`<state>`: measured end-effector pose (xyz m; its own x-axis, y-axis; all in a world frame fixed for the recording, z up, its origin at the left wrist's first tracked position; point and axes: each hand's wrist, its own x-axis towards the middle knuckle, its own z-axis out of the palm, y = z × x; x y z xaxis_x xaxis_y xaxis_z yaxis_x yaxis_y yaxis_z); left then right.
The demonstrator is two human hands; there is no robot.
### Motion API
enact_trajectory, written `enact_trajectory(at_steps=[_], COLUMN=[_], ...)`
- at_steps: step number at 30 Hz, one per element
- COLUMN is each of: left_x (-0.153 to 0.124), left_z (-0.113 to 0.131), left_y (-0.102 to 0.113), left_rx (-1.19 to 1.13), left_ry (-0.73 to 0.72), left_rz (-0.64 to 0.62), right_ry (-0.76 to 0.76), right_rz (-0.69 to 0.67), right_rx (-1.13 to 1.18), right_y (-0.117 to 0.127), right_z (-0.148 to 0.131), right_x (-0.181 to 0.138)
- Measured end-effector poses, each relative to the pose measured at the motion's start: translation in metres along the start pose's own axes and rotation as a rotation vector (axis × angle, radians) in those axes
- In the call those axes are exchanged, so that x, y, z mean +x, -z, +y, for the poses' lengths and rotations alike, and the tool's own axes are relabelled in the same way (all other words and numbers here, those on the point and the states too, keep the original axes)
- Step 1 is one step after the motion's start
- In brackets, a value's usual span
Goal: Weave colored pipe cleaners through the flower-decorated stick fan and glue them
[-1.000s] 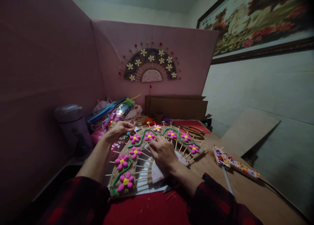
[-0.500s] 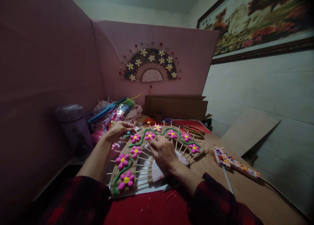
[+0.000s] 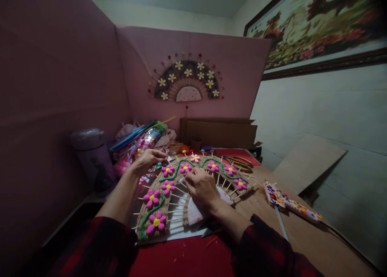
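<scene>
A half-round craft fan (image 3: pixel 148 212) of wound twine and thin sticks lies before me, decorated with pink flowers (image 3: pixel 156 223) and wavy green strands (image 3: pixel 173 173). At its upper left rim my left hand (image 3: pixel 150 159) is closed in a pinch by a stick end; what its fingertips hold is too small to make out. My right hand (image 3: pixel 201 186) reaches over the pale spotted half-circle at the fan's centre. Its fingers are curled on the inner edge of the twine band, below the upper flowers. Small coloured balls (image 3: pixel 184 152) cap several sticks along the top.
A glue gun (image 3: pixel 281 200) in flowered wrapping lies on the right, its cord trailing forward. Scissors (image 3: pixel 242 163) rest behind the fan. A tumbler (image 3: pixel 92 160) and bagged craft supplies (image 3: pixel 148 138) stand left. Another fan (image 3: pixel 187 77) hangs on the pink panel, above cardboard sheets (image 3: pixel 219 134).
The whole view has shifted very slightly. My left fingertips have moved a touch at the rim; my right hand stays in the same place on the fan.
</scene>
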<state>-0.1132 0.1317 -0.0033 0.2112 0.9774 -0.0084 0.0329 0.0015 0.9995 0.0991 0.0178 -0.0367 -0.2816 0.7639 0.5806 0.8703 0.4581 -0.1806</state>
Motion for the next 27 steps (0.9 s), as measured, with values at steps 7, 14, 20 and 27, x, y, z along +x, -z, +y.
enact_trajectory(at_steps=[7,14,20,27], left_x=[0.0000,-0.0022,-0.0010,0.0026], left_z=[0.0009,0.0035,0.0028,-0.0012], left_y=[-0.0025,-0.0062,-0.0075,-0.0082], left_rx=[0.012,0.022,0.042,0.073], left_ry=[-0.037,-0.071,-0.091,-0.128], left_rz=[0.021,0.036,0.055,0.091], right_ry=[-0.015,-0.009,-0.013,-0.005], right_rz=[0.004,0.019,0.005,0.001], right_rx=[0.000,-0.002,-0.008,-0.025], right_y=[-0.0003,-0.0013,-0.0004,-0.0009], right_z=[-0.0014,-0.0004,-0.0008,-0.0007], right_x=[-0.0002,0.0001,0.0007,0.0015])
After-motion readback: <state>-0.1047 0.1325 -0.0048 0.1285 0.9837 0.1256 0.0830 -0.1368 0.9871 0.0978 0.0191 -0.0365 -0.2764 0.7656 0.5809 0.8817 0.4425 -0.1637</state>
